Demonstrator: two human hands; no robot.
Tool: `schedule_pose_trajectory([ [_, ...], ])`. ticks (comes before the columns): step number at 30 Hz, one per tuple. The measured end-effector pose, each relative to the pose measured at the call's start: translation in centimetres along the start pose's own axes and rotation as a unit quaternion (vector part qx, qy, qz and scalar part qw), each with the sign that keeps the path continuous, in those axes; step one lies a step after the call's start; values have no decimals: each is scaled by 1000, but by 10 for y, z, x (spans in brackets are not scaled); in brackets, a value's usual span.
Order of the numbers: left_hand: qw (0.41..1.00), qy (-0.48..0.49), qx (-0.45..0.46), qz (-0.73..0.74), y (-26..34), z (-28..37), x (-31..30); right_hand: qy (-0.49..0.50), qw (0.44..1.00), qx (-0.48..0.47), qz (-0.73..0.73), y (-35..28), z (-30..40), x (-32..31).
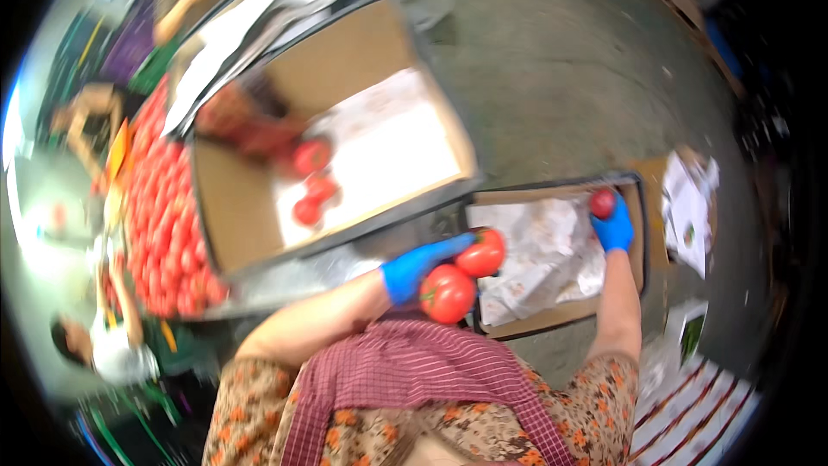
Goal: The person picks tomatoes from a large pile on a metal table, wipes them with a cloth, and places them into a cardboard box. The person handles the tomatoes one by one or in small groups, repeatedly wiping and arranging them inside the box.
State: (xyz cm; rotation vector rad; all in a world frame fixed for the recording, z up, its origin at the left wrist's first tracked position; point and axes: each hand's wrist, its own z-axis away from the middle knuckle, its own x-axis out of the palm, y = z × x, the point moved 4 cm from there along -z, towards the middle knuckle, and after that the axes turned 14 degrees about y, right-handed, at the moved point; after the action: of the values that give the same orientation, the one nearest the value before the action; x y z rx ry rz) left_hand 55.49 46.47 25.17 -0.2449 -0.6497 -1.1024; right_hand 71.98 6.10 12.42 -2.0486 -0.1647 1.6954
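My left hand (420, 265), in a blue glove, holds two red tomatoes (447, 294) in front of the checked apron. My right hand (613, 226), gloved in blue too, grips one tomato (603, 204) at the far right end of a lower crate (550, 325) lined with cardboard and printed white paper. To the left, a larger crate (239, 207) with cardboard sides and a white paper bottom stands tilted in view, with several tomatoes (312, 156) at its left side. Part of that crate's inside is blurred.
A large heap of tomatoes (162, 226) lies left of the larger crate. Crumpled paper (259, 32) hangs over another box behind. Co-workers (119, 349) stand at the far left. Paper on cardboard (689, 207) lies right of the lower crate. A pallet (679, 0) sits at the upper right.
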Motion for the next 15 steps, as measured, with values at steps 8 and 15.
schedule_pose_trajectory([
  [8,965,-70,251,24,14,96,-11,23,899,113,-422,-69,56,-43],
  [15,931,-194,172,258,10,212,-71,-190,731,7,-655,-307,144,-119],
])
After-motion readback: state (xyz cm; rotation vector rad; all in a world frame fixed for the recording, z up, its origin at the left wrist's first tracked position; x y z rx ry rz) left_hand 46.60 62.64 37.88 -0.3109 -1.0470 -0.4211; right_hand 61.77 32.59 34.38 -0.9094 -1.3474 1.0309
